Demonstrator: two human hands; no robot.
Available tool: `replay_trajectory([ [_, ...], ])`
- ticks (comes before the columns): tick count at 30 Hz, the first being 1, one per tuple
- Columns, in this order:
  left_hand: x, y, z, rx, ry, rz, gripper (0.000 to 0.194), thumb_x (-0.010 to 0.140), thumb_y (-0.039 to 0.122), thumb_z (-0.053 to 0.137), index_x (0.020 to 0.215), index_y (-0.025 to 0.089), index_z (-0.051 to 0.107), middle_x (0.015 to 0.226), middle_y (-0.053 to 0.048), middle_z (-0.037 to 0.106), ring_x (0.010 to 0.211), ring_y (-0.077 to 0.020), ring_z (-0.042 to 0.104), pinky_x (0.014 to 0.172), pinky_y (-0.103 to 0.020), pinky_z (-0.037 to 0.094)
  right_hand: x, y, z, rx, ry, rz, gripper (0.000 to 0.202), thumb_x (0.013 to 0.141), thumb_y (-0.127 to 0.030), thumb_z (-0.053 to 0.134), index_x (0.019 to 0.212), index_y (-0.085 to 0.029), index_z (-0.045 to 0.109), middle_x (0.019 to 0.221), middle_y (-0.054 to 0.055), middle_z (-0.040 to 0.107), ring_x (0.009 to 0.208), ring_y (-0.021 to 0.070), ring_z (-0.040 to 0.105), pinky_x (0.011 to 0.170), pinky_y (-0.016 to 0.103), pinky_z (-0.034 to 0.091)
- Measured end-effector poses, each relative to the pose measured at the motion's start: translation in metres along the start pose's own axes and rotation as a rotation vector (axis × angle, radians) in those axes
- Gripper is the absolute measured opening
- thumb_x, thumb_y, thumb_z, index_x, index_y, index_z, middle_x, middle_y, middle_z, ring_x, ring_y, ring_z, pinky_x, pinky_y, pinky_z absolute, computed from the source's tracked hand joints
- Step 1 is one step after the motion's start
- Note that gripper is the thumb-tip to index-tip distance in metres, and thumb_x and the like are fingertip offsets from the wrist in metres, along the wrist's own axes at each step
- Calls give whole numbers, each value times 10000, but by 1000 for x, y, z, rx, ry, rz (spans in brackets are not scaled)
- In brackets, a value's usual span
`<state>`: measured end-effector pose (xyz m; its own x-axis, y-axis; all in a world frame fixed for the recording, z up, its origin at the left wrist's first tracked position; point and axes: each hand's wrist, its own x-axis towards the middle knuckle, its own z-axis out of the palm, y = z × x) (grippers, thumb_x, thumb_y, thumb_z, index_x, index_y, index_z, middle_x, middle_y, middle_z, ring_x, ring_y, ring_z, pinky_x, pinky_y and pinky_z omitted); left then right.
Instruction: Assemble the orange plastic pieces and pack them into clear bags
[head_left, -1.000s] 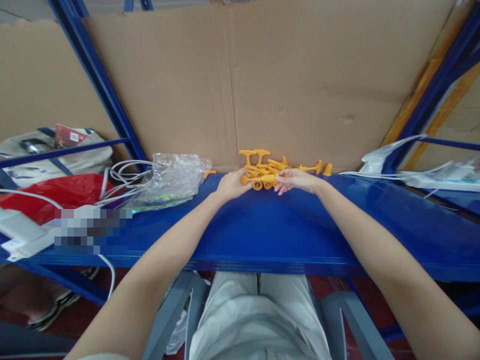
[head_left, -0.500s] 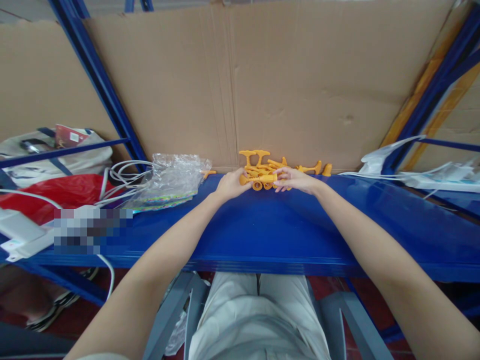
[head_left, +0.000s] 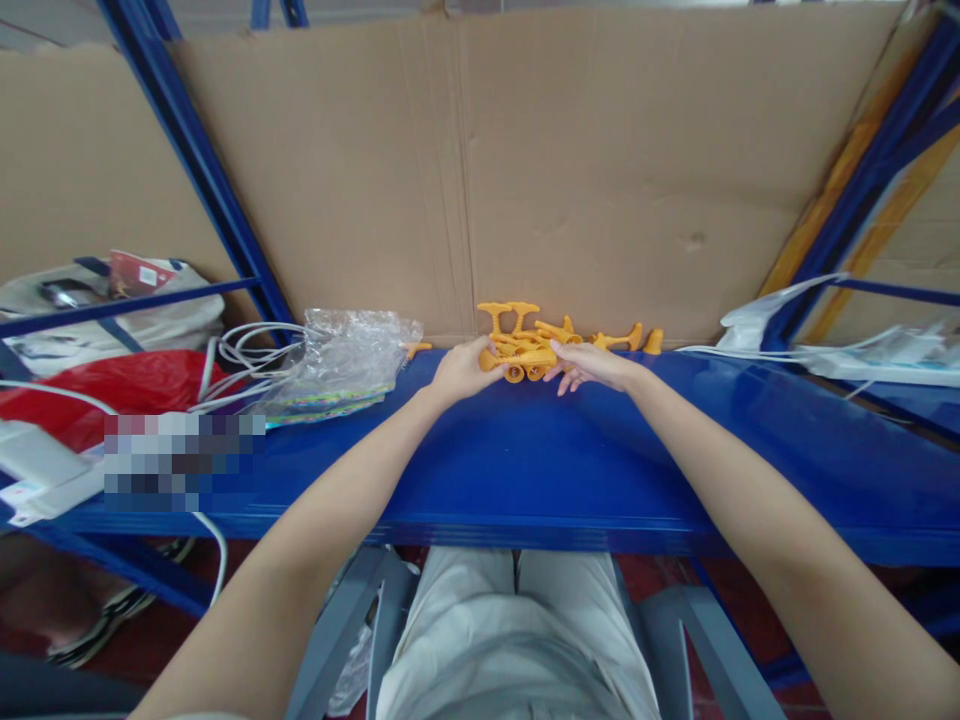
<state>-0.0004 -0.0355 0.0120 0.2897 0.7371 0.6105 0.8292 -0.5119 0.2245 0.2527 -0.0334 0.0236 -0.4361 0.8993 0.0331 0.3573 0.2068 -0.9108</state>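
Note:
A yellow plastic piece (head_left: 529, 358) with a straight shaft lies level above the blue shelf. My left hand (head_left: 466, 370) is closed around its left end, thumb on top. At the right end is my right hand (head_left: 592, 366), its thumb raised and its fingers spread apart; whether a fingertip touches the piece is hard to tell. Right behind both hands sits a pile of similar yellow parts (head_left: 523, 318), some T-shaped. Two round, hollow ends (head_left: 514, 374) show just under the held piece.
A blue metal shelf (head_left: 510, 460) carries everything, backed by a cardboard sheet (head_left: 585, 180). Left are clear plastic bags (head_left: 352, 350), white cables (head_left: 247, 350) and a red bag (head_left: 112, 390). At right lie a white power strip (head_left: 885, 362) and a yellow cap-like part (head_left: 653, 341).
My right hand's fingers have opened and dropped slightly away from the right end of the yellow piece. My left hand keeps its hold in nearly the same spot.

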Motion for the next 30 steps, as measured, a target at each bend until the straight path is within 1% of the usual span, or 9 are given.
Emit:
replay_trajectory([
  [4,0,-1,0,12,-9,-5,311,769,453,688,941,205,612,801,-43,699,721,-205,647,624,-267,427,-3,-1,-3,-24,30,-114,423,794,-404,769,1125,-208,594,1055,76,729,646,114,688,543,224,530],
  [7,-1,0,0,32,7,19,298,773,443,677,943,207,612,825,-42,706,728,-198,645,629,-263,431,-4,-3,-1,-48,29,-134,330,840,-479,696,947,-173,634,963,100,738,611,117,664,559,247,528],
  [10,-1,1,-1,30,20,36,287,777,430,673,942,204,612,822,-40,708,721,-194,646,628,-263,432,-3,-5,3,-45,27,-86,507,895,-639,520,776,-162,642,806,126,732,545,132,637,549,271,527],
  [14,-1,2,-1,1,32,41,270,772,415,682,931,209,609,807,-27,708,723,-188,652,631,-259,433,-1,-4,5,-49,20,4,650,883,-751,386,781,-170,660,694,128,711,473,151,609,489,292,516],
  [16,0,2,-2,-8,28,29,273,768,412,689,929,207,610,810,-31,709,731,-193,657,638,-262,438,-1,-4,3,-51,11,2,623,885,-742,400,851,-179,663,747,117,727,483,145,616,468,275,502],
  [20,0,2,-2,-4,4,14,293,765,423,694,933,197,614,829,-52,713,750,-216,665,652,-279,450,-3,-4,-2,-41,18,-80,397,818,-519,708,1057,-212,628,970,82,738,616,130,668,520,234,506],
  [23,0,2,-3,10,-8,13,296,767,430,691,937,200,614,824,-47,714,740,-212,661,648,-276,448,-6,-6,-3,-47,45,-120,364,768,-404,785,1018,-189,632,935,68,732,636,122,666,585,244,518],
  [26,-1,3,-3,6,-3,16,291,770,426,689,936,200,611,818,-43,714,725,-202,657,640,-269,439,-7,-8,-1,-69,39,-140,309,814,-458,728,878,-165,657,883,76,736,617,125,658,620,274,530],
  [30,-1,7,-5,-12,23,27,275,774,423,683,921,204,604,812,-38,711,714,-198,652,629,-267,432,-6,-10,3,-42,38,-126,495,872,-623,577,735,-155,662,810,118,740,550,133,634,602,303,548],
])
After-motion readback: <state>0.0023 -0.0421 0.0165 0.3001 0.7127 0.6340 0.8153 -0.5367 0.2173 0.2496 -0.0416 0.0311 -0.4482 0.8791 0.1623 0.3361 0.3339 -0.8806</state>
